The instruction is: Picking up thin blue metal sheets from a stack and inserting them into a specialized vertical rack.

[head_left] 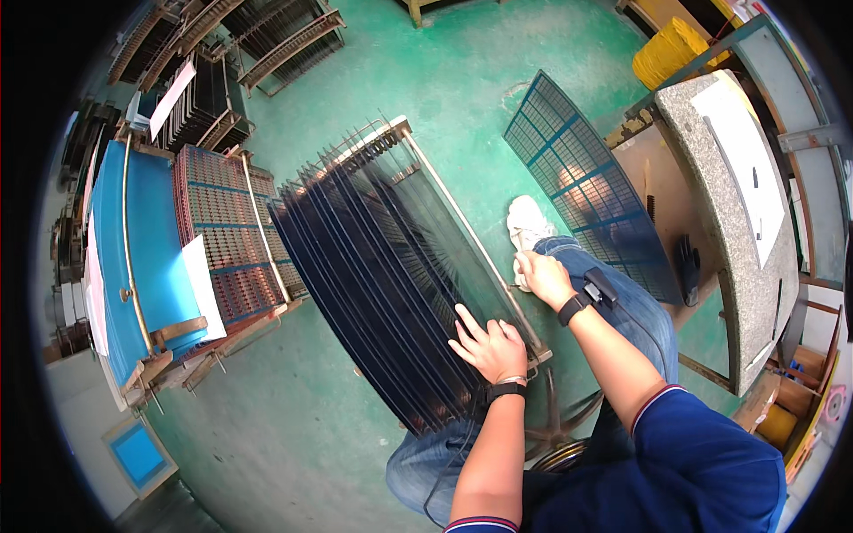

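A metal rack [458, 213] in front of me holds a row of dark thin panels [355, 266] standing on edge. My left hand [493, 348] is over the near right part of the row, fingers spread, at the panels' edges; I cannot tell whether it touches them. My right hand [544, 280] is closed beside the rack's right rail, above my knee and next to my white shoe [526, 222]. What it holds, if anything, is hidden. Farther right, a blue panel with a grid pattern [577, 182] leans against a stone-topped table [702, 169].
At left stand a rack of copper-coloured grid panels [227, 240] and a blue sheet [142, 258] behind a metal bar. More racks [293, 44] fill the far left. A white sheet [742, 160] lies on the table. A yellow bundle [668, 51] sits at far right. The floor [426, 62] is green.
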`<state>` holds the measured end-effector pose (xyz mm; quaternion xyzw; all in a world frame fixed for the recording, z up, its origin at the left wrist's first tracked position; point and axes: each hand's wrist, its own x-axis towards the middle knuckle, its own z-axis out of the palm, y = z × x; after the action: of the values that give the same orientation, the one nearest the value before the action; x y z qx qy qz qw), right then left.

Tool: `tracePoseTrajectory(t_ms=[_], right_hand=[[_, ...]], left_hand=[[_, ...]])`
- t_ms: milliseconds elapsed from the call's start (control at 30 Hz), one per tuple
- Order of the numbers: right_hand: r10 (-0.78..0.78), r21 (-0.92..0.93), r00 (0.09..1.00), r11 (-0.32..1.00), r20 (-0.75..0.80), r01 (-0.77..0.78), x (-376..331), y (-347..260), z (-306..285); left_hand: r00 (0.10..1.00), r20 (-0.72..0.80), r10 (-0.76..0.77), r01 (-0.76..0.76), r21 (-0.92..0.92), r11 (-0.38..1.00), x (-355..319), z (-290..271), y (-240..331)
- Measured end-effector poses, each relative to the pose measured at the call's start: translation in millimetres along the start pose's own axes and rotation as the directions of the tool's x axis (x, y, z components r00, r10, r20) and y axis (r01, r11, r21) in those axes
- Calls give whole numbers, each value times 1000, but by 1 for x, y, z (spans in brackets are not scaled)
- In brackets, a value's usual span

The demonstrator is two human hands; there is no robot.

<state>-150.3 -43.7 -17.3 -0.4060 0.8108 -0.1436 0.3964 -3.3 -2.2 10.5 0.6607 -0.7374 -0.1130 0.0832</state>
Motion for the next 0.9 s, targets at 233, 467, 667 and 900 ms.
tracePoseTrajectory(t_ms=[233, 467, 667, 900], right_hand=[[-75, -336, 991, 935, 112, 109, 11, 35, 62], [-72, -256, 966, 957, 249, 137, 48, 93, 80], [273, 302, 938, 894, 216, -330, -7, 51, 42], [40, 453, 996, 891, -79, 0, -99, 32, -30]], left_hand=[[1000, 15, 4, -5, 53, 999, 0, 4, -1], [999, 21, 43, -44, 47, 998, 1, 2, 18], [1000, 16, 21, -22, 38, 999, -3, 0, -3], [980, -22, 198, -199, -81, 977, -16, -34, -2]])
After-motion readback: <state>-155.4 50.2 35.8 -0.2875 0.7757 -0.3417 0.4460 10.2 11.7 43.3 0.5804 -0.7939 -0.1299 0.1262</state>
